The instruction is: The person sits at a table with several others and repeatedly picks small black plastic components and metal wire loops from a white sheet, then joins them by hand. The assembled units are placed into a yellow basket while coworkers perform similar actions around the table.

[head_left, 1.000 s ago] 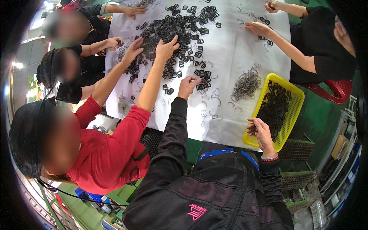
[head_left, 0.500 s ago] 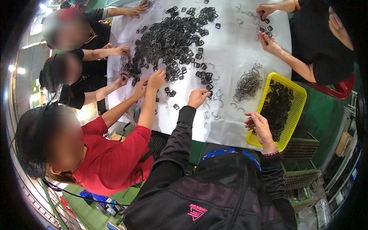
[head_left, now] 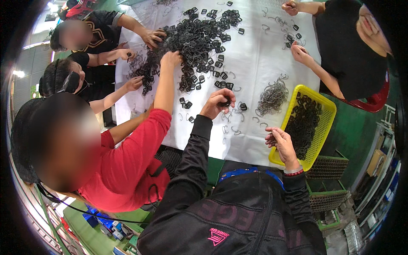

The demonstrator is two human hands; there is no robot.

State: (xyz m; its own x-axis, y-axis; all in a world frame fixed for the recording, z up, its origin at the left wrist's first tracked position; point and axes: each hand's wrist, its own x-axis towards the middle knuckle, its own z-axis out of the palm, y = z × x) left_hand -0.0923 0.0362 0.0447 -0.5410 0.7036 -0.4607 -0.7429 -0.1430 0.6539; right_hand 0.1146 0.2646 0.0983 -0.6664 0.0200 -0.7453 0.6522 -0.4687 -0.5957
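Black buckles (head_left: 224, 103), at least one, are grasped between the thumb and curled fingers of the left hand (head_left: 213, 104), held above the white-covered table (head_left: 250, 55); the exact count cannot be told. The right hand (head_left: 281, 144) has its fingers bent, palm turned inward, over the near left side of a yellow mesh basket (head_left: 321, 135); whether it grips anything or touches the rim cannot be told. The basket holds a mass of similar black pieces. Just left of it lies a pile of grey wire hooks (head_left: 272, 97), with loose hooks scattered between the two hands. Farther off, a large heap of black buckles (head_left: 193, 40) spreads over the table. A co-worker in red sleeves (head_left: 136, 155) has one hand at its left side; others work at that edge. A co-worker in a black top (head_left: 352, 51) sits opposite them, one hand beside scattered pieces.

Markings: the wearer's black jacket (head_left: 187, 212) bears a pink geometric emblem (head_left: 216, 238) with a small line of pink lettering, plus large dark reddish letters across the chest, partly lost in folds. A red beaded bracelet (head_left: 294, 171) circles the right wrist.
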